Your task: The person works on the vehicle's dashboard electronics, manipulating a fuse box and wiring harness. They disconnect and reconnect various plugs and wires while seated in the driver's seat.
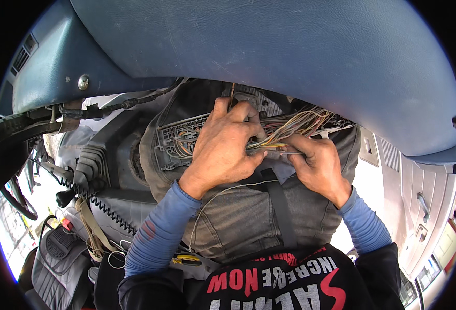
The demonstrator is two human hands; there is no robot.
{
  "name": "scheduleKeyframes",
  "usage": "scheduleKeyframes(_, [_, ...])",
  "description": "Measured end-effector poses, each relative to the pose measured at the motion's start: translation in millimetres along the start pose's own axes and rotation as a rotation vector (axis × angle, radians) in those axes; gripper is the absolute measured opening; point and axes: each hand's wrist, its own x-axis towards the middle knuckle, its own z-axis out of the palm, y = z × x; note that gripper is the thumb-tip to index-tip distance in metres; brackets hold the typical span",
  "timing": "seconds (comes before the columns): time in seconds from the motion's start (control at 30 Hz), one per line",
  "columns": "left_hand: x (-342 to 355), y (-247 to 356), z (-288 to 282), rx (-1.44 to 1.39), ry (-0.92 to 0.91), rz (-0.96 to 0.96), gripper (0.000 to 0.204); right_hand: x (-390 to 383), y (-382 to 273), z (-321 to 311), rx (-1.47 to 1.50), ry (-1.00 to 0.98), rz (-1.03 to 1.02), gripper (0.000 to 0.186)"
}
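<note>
On my lap lies a grey plastic fuse box point(172, 135), with thin coloured wires looping over its face. A loose bundle of multicoloured wires point(303, 124) runs from it toward the right, under the dashboard. My left hand point(225, 144) covers the box's right part, its fingers curled and its thumb and a fingertip closed around the wires. A thin brownish rod or wire point(232, 90) sticks up by its knuckles; what it belongs to is hidden. My right hand point(315, 163) pinches several wires of the bundle between thumb and fingers, just right of the left hand.
The blue padded dashboard point(279, 41) overhangs both hands. A thin pale wire point(223, 191) trails across my lap and a dark strap point(279, 206). Left are a gear lever boot point(91, 165) and a coiled cord point(104, 206). A yellow-handled tool point(186, 258) lies near my left forearm. At right stands a door point(419, 206).
</note>
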Motion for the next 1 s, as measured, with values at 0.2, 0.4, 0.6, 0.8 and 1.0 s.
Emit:
scheduleKeyframes(0.2, [2,2,-1,0.024,0.029,0.043,0.035,-5,-1,6,0.090,0.101,0.018,0.026])
scheduleKeyframes(0.4, [3,4,3,0.063,0.100,0.013,0.034,23,-16,13,-0.050,0.228,0.022,0.020])
scheduleKeyframes(0.6, [6,1,3,0.008,0.156,-0.045,0.031,1,-19,19,0.093,0.406,0.084,0.033])
scheduleKeyframes(0.8, [8,2,-1,-0.083,0.138,-0.110,0.031,-15,-4,12,-0.127,0.197,0.095,0.040])
scheduleKeyframes(1.0, [11,0,-3,-0.107,0.134,-0.108,0.033,-5,-12,-9,-0.309,-0.050,0.252,0.048])
